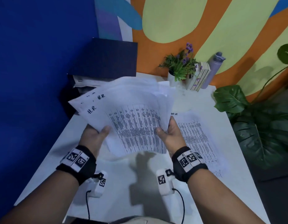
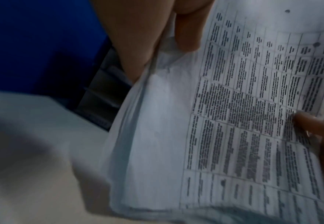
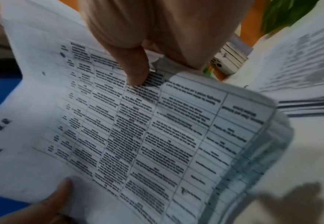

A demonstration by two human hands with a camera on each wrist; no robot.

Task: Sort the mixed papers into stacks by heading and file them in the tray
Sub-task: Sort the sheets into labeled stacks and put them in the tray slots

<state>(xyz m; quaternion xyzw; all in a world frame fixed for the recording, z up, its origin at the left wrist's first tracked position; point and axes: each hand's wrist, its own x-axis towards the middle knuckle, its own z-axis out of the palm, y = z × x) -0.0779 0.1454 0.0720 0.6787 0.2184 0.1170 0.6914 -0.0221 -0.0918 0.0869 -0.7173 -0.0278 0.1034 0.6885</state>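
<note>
I hold a fanned bundle of white printed paper sheets up in the air with both hands, above the white table top. Black pen writing on the top left corners says "H.R", and I can read it on two sheets; a third mark behind them is too hidden to read. The top sheet has a printed table with many small lines, but the words are too blurry to read. My left hand grips the left edge of the bundle, with my thumb pressed on top and my other fingers curled under the sheets. My right hand grips the right edge the same way, with its thumb on the print and the fingers underneath. I cannot count the sheets between my hands, because they overlap too much. Just past my right fingers, one more white printed paper sheet lies flat on the table, with a dark heading I cannot make out. Beyond my left fingers stands one dark file tray with shelves, with some white paper in it. Far beyond my right fingers stand one small white pot of green leaves and purple flowers, one row of pale books and one grey bottle.
</note>
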